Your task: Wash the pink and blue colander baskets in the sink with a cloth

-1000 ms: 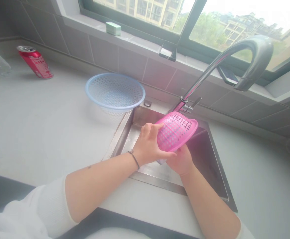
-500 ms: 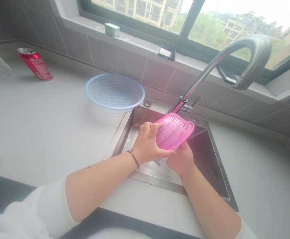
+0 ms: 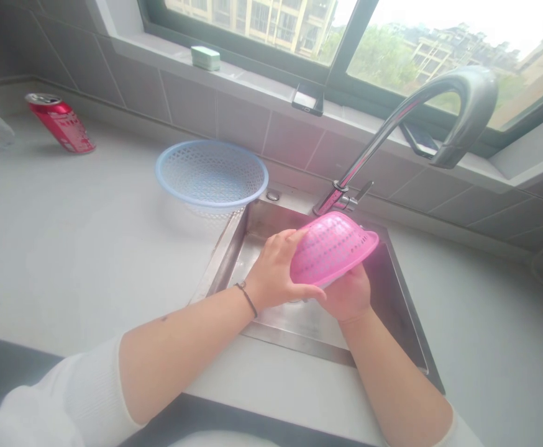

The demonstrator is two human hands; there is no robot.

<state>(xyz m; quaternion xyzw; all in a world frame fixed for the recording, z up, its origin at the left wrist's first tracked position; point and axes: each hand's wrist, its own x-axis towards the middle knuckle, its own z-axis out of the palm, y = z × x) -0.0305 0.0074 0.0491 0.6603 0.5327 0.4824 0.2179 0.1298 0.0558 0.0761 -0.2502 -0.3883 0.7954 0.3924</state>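
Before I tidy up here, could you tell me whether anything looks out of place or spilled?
Nothing looks spilled or damaged. The pink basket is upside down only because the left hand and right hand hold it that way above the sink.

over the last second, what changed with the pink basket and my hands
The pink basket was turned a little between the hands: it now lies flatter, underside up, with its rim reaching further right over the sink. The left hand and the right hand kept their grip on it throughout. The blue basket, red can and tap stayed put.
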